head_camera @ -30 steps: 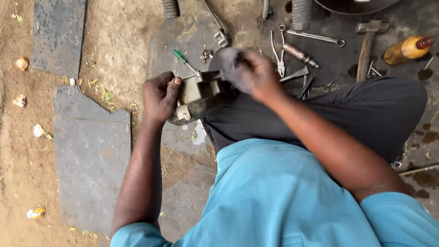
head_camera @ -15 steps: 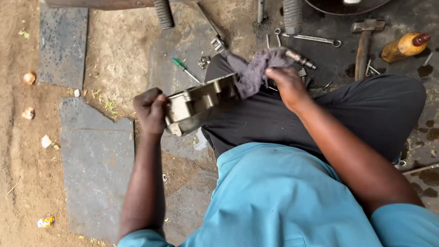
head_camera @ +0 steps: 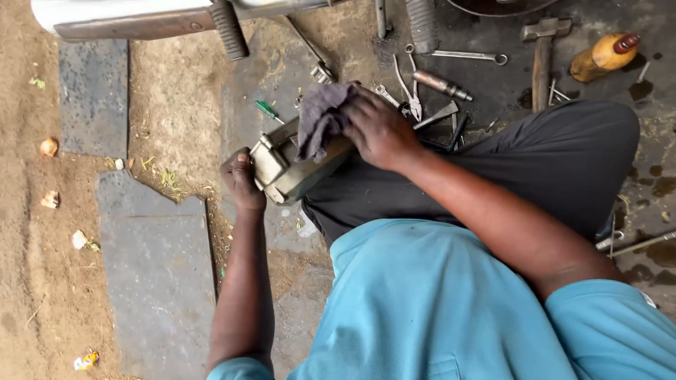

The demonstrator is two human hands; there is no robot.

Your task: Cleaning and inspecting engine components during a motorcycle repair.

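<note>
A: What are the hands doing?

B: The left hand (head_camera: 241,179) is gripping the near end of a grey metal casing (head_camera: 285,165), fingers curled tight around its edge. The casing is lying tilted across the person's dark trouser leg (head_camera: 535,165), its long side running up and away from those fingers.

A: And the other one?

B: The right hand (head_camera: 380,130) is pressing a grey rag (head_camera: 320,119) down onto the top of the casing. The fingers are bunched narrow, pinching the cloth, which is spilling over the casing's upper edge just beyond the fingertips.

A: Is the casing holding anything?

B: It is hollow like a box, but the rag and the hand are covering its opening, so I cannot tell what is sitting inside.

A: What is lying around the fingers?

B: Just past the right knuckles, pliers (head_camera: 410,98) and a short metal rod (head_camera: 440,84) are lying on the dark, oil-stained ground. A spanner (head_camera: 468,56) is lying further out, and a hammer (head_camera: 542,53) is resting well off to the side of that hand. An amber bottle (head_camera: 605,55) with a red cap is lying on its side beyond the hammer; its contents are not showing clearly. A green-handled screwdriver (head_camera: 268,110) is lying just above the left fingers, near the rag.

A: And under the left arm?

B: Grey stone slabs (head_camera: 158,274) are sitting in sandy dirt, with bits of litter scattered about.
</note>
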